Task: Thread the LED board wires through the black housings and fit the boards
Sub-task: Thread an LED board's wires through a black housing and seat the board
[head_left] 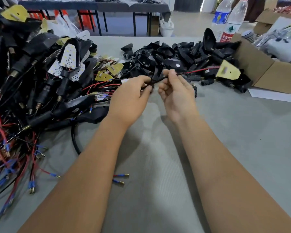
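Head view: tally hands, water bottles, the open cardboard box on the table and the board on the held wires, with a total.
Hands: 2, left hand and right hand, both pinching the wires
Water bottles: 2, blue-label bottle and red-label bottle
Open cardboard box: 1
Board: 1
Total: 6

Water bottles (pixel 228 19), cardboard box (pixel 265 71)

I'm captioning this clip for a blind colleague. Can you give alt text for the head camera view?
Two bare hands work a black-sleeved wire over a grey table: the left hand grips a black housing, the right hand pinches the wire, whose yellow LED board trails right. Finished units lie piled left, empty housings behind.
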